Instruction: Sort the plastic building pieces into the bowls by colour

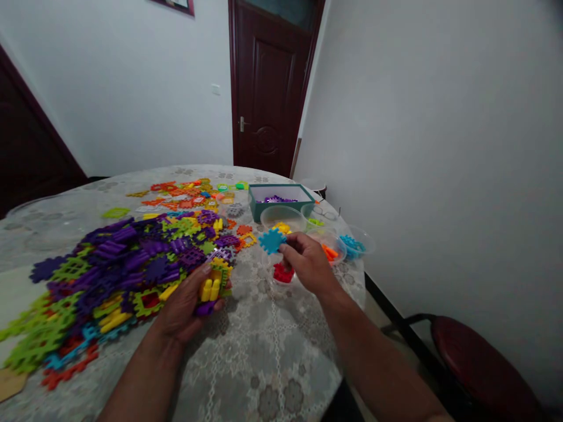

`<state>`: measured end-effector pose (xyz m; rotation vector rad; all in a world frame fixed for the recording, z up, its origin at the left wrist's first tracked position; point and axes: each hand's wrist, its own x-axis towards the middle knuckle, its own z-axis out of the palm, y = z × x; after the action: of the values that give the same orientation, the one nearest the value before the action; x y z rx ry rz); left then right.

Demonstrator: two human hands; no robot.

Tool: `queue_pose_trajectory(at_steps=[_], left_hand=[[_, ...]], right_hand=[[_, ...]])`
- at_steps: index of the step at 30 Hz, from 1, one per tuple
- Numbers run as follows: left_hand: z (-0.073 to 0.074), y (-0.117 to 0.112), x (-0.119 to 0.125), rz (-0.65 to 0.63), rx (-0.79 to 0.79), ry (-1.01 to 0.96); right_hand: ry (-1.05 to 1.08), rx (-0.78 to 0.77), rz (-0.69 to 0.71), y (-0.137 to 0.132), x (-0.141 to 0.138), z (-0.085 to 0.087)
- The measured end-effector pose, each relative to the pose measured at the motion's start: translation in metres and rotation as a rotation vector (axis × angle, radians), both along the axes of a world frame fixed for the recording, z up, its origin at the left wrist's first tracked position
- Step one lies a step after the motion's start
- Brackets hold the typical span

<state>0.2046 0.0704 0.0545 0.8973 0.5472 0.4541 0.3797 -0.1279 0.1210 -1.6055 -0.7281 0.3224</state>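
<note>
Blue toothed piece (271,241), flat and sun-shaped, hangs over the surface (246,346) at the tip of the right hand (303,258), and I see its near edge clamped between thumb and forefinger. That forearm comes in from the lower right corner, slanting forward and to the left, with the back of the hand facing up and outward and the other fingers curled in. Below the pinch I make out red pieces (282,273) in a small clear dish; whether the fingers touch them, I can't tell. The left forearm rises from the bottom edge, leaning right, and the left hand (187,302) is closed around a bundle: yellow pieces (211,289), green toothed ones along their side, and a purple piece (205,308) lowest. Its thumb lies along the top, fingertips showing at the far side; how the hidden fingers grip underneath is unclear to me. Just left of it spreads a mixed heap (132,252), mostly purple and lime. Beyond the right hand I find clear bowls with yellow pieces (281,227), orange pieces (329,252) and more blue pieces (352,247), plus a green box (257,211).
</note>
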Motion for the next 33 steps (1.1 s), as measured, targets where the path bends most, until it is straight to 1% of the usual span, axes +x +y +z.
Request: queue_pose_trajectory(at_steps=[3, 8, 10, 12, 13, 15, 18, 20, 23, 25, 27, 29, 31, 33], left_hand=[[-0.001, 0.000, 0.001, 0.006, 0.004, -0.025], [-0.003, 0.000, 0.001, 0.011, 0.010, -0.032], [-0.003, 0.000, 0.001, 0.014, 0.002, -0.029], [-0.003, 0.001, 0.001, 0.019, -0.012, -0.026], [-0.003, 0.001, 0.001, 0.022, -0.020, -0.023], [-0.003, 0.002, 0.002, 0.031, -0.032, -0.018], [-0.003, 0.002, 0.003, 0.027, -0.022, -0.005], [-0.002, 0.002, 0.003, 0.015, -0.006, 0.015], [-0.001, 0.001, 0.004, 0.019, -0.002, 0.042], [0.000, 0.001, 0.004, 0.026, -0.006, 0.045], [0.001, 0.000, 0.004, 0.026, -0.010, 0.047], [0.002, -0.001, 0.004, 0.033, -0.020, 0.045], [0.003, -0.003, 0.003, 0.027, -0.028, 0.032], [0.003, -0.005, 0.002, 0.010, -0.034, 0.011]], right_hand=[[0.055, 0.050, -0.069, -0.020, 0.017, -0.006], [0.142, 0.055, -0.106, -0.041, 0.034, -0.019], [0.129, 0.030, -0.121, -0.049, 0.036, -0.021], [0.056, -0.020, -0.181, -0.058, 0.041, -0.022], [-0.011, -0.052, -0.241, -0.063, 0.046, -0.022], [-0.193, -0.122, -0.414, -0.077, 0.061, -0.020], [-0.507, -0.272, -0.673, -0.099, 0.095, -0.018], [-0.660, -0.433, -0.790, -0.112, 0.118, -0.018], [-0.726, -0.702, -0.890, -0.123, 0.141, -0.020], [-0.727, -0.810, -0.914, -0.125, 0.146, -0.024], [-0.746, -0.823, -0.899, -0.124, 0.144, -0.028], [-0.779, -0.751, -0.844, -0.118, 0.134, -0.032], [-0.808, -0.613, -0.749, -0.107, 0.117, -0.034], [-0.818, -0.452, -0.617, -0.091, 0.092, -0.033]])
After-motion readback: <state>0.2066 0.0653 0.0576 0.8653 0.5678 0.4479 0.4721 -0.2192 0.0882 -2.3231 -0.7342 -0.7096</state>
